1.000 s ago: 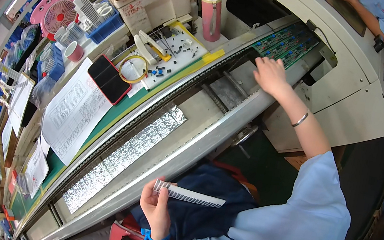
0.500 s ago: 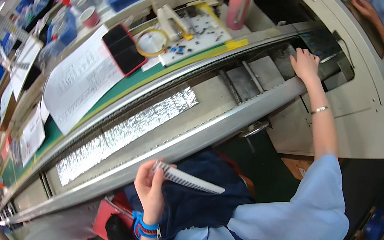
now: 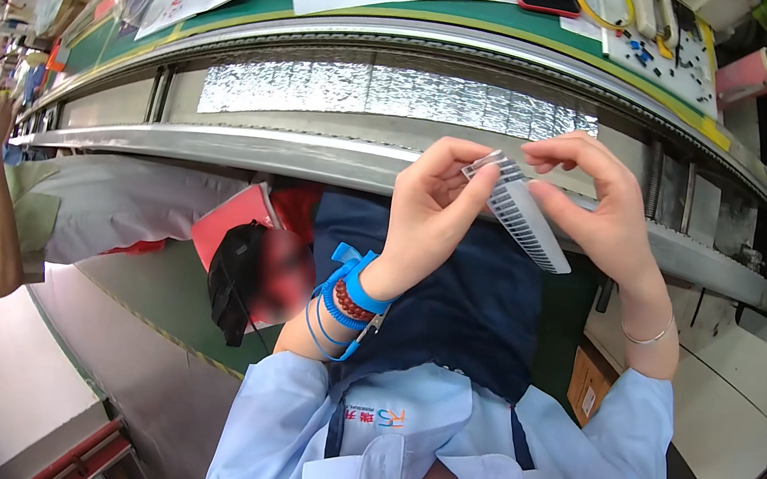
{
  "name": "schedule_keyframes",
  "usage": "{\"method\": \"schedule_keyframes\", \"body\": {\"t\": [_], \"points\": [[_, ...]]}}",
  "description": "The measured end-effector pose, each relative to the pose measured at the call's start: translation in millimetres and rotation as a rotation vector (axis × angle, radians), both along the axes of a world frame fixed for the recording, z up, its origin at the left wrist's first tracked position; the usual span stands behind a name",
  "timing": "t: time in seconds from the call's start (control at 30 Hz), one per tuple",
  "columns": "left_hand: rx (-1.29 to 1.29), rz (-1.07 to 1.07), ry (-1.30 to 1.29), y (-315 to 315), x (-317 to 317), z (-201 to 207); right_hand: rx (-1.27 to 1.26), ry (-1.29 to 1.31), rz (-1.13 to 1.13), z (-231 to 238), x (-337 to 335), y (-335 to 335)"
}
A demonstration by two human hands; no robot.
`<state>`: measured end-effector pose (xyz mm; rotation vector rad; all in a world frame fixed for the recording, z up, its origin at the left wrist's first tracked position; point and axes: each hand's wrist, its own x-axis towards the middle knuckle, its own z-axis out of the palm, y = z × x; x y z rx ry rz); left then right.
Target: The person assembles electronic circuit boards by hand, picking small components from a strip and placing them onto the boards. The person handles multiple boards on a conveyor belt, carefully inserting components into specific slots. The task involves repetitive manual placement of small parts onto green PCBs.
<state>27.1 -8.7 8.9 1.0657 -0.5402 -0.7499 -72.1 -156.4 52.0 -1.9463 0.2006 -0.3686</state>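
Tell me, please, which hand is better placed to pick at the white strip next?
Probably the right hand: it looks open and free, close to the white strip, while the left hand pinches that strip.

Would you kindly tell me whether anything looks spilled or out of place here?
Only the small black and blue components look untidy, lying loose and scattered across the white board, though I cannot tell whether that is deliberate.

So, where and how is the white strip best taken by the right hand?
Likely the white strip is best pinched across its flat faces at the lower end, the right hand coming from the right: that end sticks out free, while the left hand holds the upper end.
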Motion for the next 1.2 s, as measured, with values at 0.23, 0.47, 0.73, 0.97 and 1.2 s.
{"method": "schedule_keyframes", "body": {"t": [0.23, 0.47, 0.73, 0.97, 1.2], "points": [[0.067, 0.088, -0.080, 8, 6, 0, -0.012, -0.020, -0.018, -3, 28, 14], [0.107, 0.126, -0.140, 22, 14, -4, 0.019, -0.013, -0.071, -4, 40, 32], [0.099, 0.081, -0.097, 36, 24, -7, 0.050, 0.002, -0.027, -7, 50, 43], [-0.017, 0.117, 0.054, 31, 27, -5, 0.006, -0.009, 0.000, -6, 57, 42], [0.010, 0.098, 0.047, 35, 32, -4, 0.005, -0.009, -0.002, -7, 62, 43]]}}
